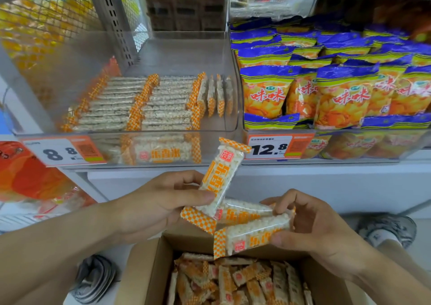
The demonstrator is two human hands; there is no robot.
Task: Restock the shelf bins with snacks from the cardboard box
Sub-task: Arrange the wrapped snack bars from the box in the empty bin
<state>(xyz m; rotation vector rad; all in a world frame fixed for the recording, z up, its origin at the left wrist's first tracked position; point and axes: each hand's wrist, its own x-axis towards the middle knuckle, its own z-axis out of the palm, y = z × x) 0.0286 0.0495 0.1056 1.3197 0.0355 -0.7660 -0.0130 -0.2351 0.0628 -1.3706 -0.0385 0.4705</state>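
Snack bars in clear wrappers with orange-checked ends were in both hands, above the open cardboard box (144, 272). The left hand (158, 204) pinched one bar (221, 176) between thumb and fingers, holding it nearly upright and tilted, its top end in front of the shelf edge. The right hand (312, 230) gripped two more bars (251, 232), thumb underneath and fingers curled over their right ends; they lay roughly level, one behind the other, and the lower end of the left hand's bar overlapped them. Inside the box lay a loose heap of the same bars (235, 281).

Straight ahead, the clear shelf bin (217, 139) was partly filled: two neat rows of bars (140, 104) lay flat toward its front left, with a few standing on edge at the right, and the back of the bin bare. A price tag reading 8.8 (60, 152) hung on its front. The neighbouring bin on the right was packed with blue and yellow snack bags (345, 95), tagged 12.8 (270, 148). Orange packets (28, 176) sat on a lower level to the left. A shoe (387, 227) showed on the floor at the right and another (95, 279) at the left of the box.
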